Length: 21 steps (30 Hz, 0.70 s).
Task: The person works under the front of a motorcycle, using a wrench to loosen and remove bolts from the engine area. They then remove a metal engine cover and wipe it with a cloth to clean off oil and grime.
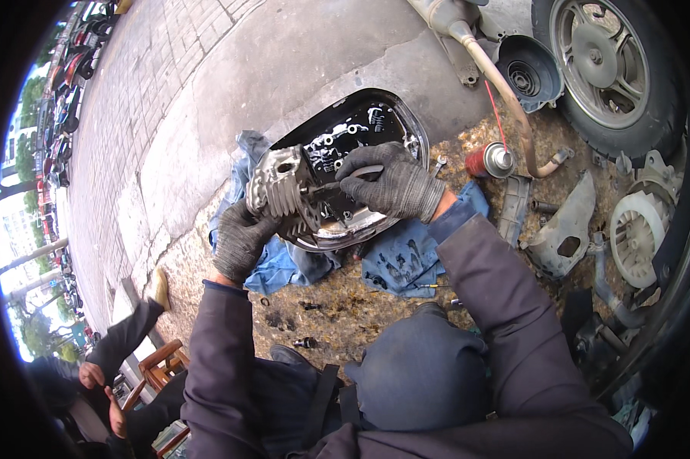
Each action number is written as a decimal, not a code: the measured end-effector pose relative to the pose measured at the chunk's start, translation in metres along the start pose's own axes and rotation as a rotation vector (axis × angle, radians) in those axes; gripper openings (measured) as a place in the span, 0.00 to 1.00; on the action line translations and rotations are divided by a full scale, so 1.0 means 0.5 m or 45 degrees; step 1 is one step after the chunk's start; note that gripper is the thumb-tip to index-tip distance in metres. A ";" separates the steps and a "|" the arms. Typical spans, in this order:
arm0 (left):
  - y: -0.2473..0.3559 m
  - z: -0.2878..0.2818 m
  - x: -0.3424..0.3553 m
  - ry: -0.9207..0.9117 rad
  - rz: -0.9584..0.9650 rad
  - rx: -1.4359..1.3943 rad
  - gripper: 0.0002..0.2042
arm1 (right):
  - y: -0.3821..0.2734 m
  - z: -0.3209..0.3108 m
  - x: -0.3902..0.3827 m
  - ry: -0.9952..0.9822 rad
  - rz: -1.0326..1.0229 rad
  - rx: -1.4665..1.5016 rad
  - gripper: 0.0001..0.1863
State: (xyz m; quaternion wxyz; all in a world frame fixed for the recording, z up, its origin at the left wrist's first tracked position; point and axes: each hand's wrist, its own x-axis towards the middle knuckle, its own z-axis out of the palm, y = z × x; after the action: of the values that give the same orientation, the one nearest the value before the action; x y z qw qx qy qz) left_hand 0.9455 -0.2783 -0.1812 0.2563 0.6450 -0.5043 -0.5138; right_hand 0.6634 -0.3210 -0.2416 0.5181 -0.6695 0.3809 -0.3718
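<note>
Two gloved hands are working on a finned metal engine cylinder over a shallow metal pan set on the ground, with blue rags lying under and around it. The left hand is cupping the cylinder from below, its fingers wrapped tight around the lower fins, while the right hand is pinching a thin dark tool and reaching in from the right, so the tool's tip is pointing leftward at the cylinder's open face. The cylinder is lying tilted, its long axis running from upper left down toward the pan, and it sits nearer the left hand, which is carrying it; the right hand is touching it only through the tool. Its casting looks dull grey and greasy, with cooling fins ringing the barrel and darker oily parts showing at the end facing the pan. A red spray can with a thin straw is standing just right of the pan, near a curved exhaust pipe and a scooter wheel. Small bolts are scattered on the gritty pavement near the person's knees.
</note>
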 end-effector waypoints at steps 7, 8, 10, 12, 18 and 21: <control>-0.044 -0.002 0.001 0.037 0.042 -0.255 0.15 | 0.113 0.012 -0.038 0.193 0.560 -0.654 0.09; -0.048 -0.003 0.001 0.037 0.029 -0.257 0.16 | 0.117 0.013 -0.040 0.131 0.413 -0.722 0.10; -0.051 -0.003 0.002 0.066 0.014 -0.151 0.16 | 0.102 0.016 -0.040 0.249 0.503 -0.368 0.11; -0.050 0.000 0.003 0.080 -0.021 -0.076 0.16 | 0.065 0.008 -0.043 0.319 0.616 0.168 0.11; -0.031 0.015 0.003 -0.044 0.104 -0.100 0.13 | -0.021 -0.002 -0.030 0.027 0.468 0.587 0.07; -0.017 0.017 0.004 -0.066 0.062 -0.169 0.13 | -0.016 -0.008 -0.020 -0.057 0.444 0.623 0.08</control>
State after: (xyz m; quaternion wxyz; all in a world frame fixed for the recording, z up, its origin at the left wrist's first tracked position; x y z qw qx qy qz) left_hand 0.9409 -0.2756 -0.1919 0.2977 0.6007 -0.4911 -0.5562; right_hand 0.6565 -0.3125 -0.2342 0.7284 -0.4571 0.3779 -0.3431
